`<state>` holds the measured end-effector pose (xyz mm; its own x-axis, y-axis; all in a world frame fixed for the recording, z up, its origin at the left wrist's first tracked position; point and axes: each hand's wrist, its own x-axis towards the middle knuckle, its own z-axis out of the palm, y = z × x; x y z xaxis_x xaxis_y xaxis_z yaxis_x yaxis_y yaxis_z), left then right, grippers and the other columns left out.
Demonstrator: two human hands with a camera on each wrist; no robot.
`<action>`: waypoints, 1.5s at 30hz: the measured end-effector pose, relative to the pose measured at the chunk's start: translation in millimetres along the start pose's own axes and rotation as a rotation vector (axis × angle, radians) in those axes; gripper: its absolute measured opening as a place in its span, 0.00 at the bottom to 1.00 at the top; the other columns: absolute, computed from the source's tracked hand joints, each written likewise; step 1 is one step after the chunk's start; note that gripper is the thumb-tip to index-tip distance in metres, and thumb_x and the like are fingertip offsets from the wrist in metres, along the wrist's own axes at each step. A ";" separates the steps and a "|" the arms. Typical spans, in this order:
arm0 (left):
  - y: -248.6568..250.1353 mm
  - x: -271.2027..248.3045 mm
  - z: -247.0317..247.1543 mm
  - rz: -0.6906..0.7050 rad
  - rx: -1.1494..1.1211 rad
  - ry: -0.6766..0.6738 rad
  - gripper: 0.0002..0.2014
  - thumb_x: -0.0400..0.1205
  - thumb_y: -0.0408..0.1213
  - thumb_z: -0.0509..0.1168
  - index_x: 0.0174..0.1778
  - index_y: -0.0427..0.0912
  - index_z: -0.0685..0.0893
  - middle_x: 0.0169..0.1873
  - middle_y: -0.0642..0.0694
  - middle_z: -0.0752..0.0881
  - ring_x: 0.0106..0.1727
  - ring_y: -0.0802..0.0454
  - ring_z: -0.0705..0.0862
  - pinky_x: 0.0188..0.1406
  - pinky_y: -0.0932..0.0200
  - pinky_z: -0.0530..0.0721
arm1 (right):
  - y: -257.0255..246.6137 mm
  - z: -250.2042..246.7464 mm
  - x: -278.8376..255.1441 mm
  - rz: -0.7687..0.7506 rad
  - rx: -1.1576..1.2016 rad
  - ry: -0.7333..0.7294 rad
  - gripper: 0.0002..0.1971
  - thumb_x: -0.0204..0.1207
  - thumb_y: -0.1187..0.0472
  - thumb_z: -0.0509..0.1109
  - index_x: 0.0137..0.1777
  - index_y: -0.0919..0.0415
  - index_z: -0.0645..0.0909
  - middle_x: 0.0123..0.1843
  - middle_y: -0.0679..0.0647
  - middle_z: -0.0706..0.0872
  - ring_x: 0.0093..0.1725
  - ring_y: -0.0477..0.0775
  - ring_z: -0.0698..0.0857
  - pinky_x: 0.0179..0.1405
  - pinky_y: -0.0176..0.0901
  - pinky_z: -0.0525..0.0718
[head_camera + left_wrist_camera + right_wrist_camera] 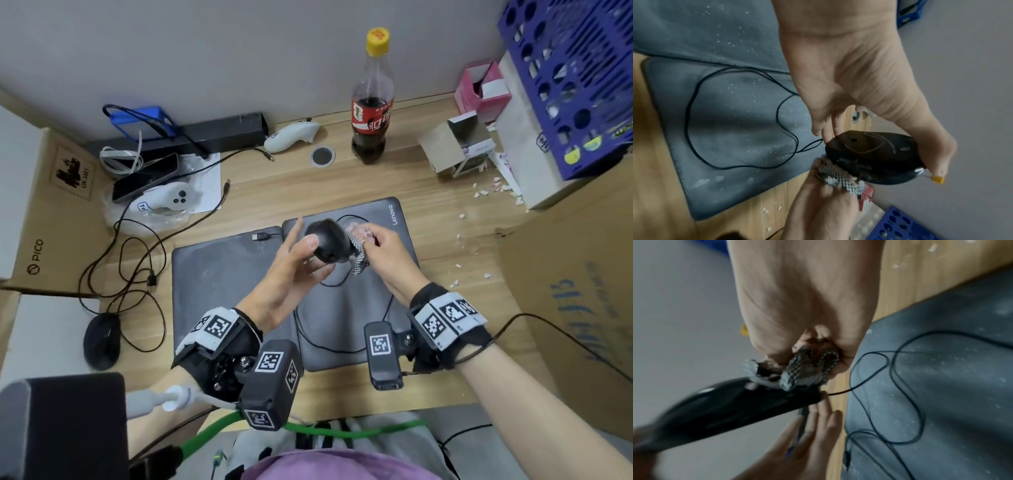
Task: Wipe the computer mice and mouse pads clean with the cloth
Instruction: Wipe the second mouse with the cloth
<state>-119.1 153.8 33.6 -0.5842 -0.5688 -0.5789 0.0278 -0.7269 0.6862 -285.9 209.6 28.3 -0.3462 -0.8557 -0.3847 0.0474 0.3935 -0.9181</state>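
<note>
My left hand [303, 245] holds a black wired mouse [329, 241] in the air above the pads, pinched between thumb and fingers, underside showing in the left wrist view [875, 155]. My right hand [375, 241] grips a bunched black-and-white checked cloth [357, 255] and presses it against the mouse's side [731, 405]; the cloth [807, 368] fills the curled fingers. Two dark grey mouse pads lie below, a left one [219, 274] and a right Lenovo one [390, 219], both speckled with white dust. A second black mouse [102, 339] sits on the desk at far left.
The held mouse's cable [339, 347] loops over the right pad. A cola bottle [371, 113], white controllers [174, 198], a phone [147, 178] and cables crowd the back. A blue crate [575, 85] and cardboard boxes [565, 291] stand right, with white crumbs [479, 195] nearby.
</note>
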 end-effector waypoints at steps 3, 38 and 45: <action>-0.3 -2.7 8.7 -0.014 -0.042 0.053 0.61 0.60 0.56 0.85 0.85 0.41 0.60 0.60 0.39 0.72 0.56 0.38 0.75 0.75 0.42 0.74 | -10.1 -4.8 -3.8 -0.077 0.019 -0.013 0.06 0.77 0.59 0.68 0.38 0.50 0.82 0.37 0.47 0.85 0.41 0.48 0.83 0.49 0.46 0.81; 1.7 -29.1 -0.2 -0.008 -0.021 -0.036 0.59 0.58 0.58 0.84 0.82 0.37 0.66 0.67 0.34 0.82 0.64 0.40 0.82 0.76 0.43 0.74 | -19.5 13.7 -24.5 -0.121 0.091 -0.025 0.05 0.79 0.66 0.69 0.50 0.58 0.85 0.43 0.49 0.88 0.42 0.39 0.86 0.44 0.30 0.82; 7.9 -36.4 -8.4 0.044 -0.194 -0.058 0.63 0.61 0.52 0.85 0.85 0.35 0.55 0.79 0.29 0.69 0.79 0.29 0.69 0.82 0.34 0.62 | -16.0 9.5 -17.4 -0.080 -0.032 -0.107 0.08 0.81 0.69 0.65 0.46 0.58 0.84 0.40 0.47 0.85 0.37 0.33 0.82 0.41 0.27 0.78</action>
<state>-90.8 165.5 56.3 -0.6245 -0.5823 -0.5205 0.2061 -0.7657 0.6093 -271.8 215.0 48.8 -0.2453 -0.9151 -0.3199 -0.0072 0.3317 -0.9434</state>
